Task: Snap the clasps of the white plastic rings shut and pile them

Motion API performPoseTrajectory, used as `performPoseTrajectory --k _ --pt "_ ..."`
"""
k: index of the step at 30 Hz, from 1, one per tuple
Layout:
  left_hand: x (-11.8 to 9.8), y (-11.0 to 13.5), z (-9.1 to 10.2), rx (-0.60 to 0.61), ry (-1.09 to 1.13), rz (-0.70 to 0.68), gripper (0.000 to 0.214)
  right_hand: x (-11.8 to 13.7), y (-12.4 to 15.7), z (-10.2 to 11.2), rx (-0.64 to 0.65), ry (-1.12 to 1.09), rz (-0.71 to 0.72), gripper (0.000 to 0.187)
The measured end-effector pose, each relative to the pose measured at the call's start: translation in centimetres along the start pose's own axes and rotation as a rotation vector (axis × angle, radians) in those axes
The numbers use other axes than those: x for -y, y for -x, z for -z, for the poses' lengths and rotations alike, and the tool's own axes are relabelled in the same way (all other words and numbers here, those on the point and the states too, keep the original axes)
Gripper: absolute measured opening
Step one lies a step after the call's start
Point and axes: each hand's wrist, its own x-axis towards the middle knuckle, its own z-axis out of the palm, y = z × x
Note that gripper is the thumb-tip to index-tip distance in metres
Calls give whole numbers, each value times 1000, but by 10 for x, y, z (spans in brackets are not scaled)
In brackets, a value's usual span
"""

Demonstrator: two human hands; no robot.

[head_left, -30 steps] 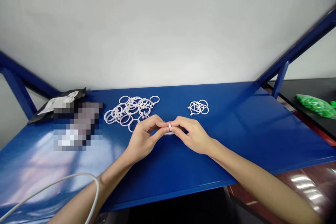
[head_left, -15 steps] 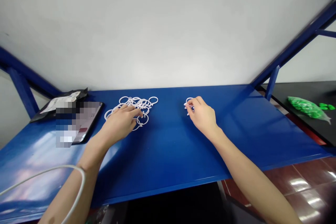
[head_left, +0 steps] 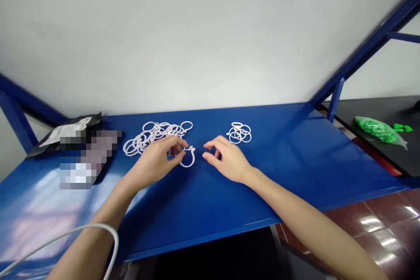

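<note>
A blue table [head_left: 295, 157] carries two groups of white plastic rings. The larger pile of rings [head_left: 151, 134] lies at the middle left, the small cluster of rings [head_left: 239, 132] at the middle right. My left hand [head_left: 157, 161] pinches one white ring [head_left: 188, 158] at its clasp, just in front of the larger pile. About a hand's width to the right, my right hand [head_left: 226, 157] hovers with fingers apart and curled, holding nothing, just below the small cluster.
A black packet with a label [head_left: 65, 133] and a blurred flat item [head_left: 88, 157] lie at the table's left. A white cable [head_left: 65, 236] loops over my left forearm. A green bag [head_left: 377, 129] rests on a dark bench at right. Blue frame struts [head_left: 361, 52] rise at both ends.
My right hand has left the small cluster and come back toward the middle. My left hand has drawn a single ring out of the larger pile.
</note>
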Motion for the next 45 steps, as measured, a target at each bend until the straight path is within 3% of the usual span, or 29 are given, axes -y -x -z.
performPoseTrajectory --k 3,10,20,30,40,45 --pt "-9 1 -15 -71 47 -39 15 5 3 -10 39 -184 -7 23" --pt "-14 4 -38 -174 48 -97 11 4 1 -10 -26 -312 -83 13" --pt "-34 7 -34 -207 156 -91 6 -1 3 -12 -35 -410 -79 11" --pt "-34 7 -38 -218 271 -42 5 2 6 -8 -71 -490 -21 21" --pt "-32 9 -38 -235 345 3 13 2 2 -11 -17 -762 -135 25" --pt "-30 8 -41 -245 351 -41 10 -1 2 -13 -20 -682 -137 24"
